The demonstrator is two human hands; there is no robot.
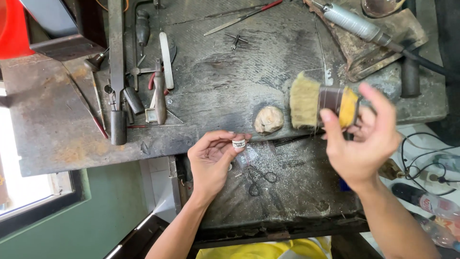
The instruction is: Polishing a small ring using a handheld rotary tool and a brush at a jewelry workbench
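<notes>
My left hand [213, 160] pinches a small silver ring [238, 143] between thumb and fingertips, just in front of the workbench edge. My right hand [366, 139] grips a short brush [325, 101] with pale yellow bristles at both ends and a dark brown middle, held up over the right side of the bench. The brush is a hand's width to the right of the ring and apart from it. A tan, rounded lump [269, 119] lies on the bench between the two hands.
The dark, worn workbench [225, 81] carries pliers [159, 91], files [242, 18] and other hand tools at the left and back. A grey rotary handpiece [357, 24] with a black cable lies at the back right. Scissors [261, 180] rest in the lower tray.
</notes>
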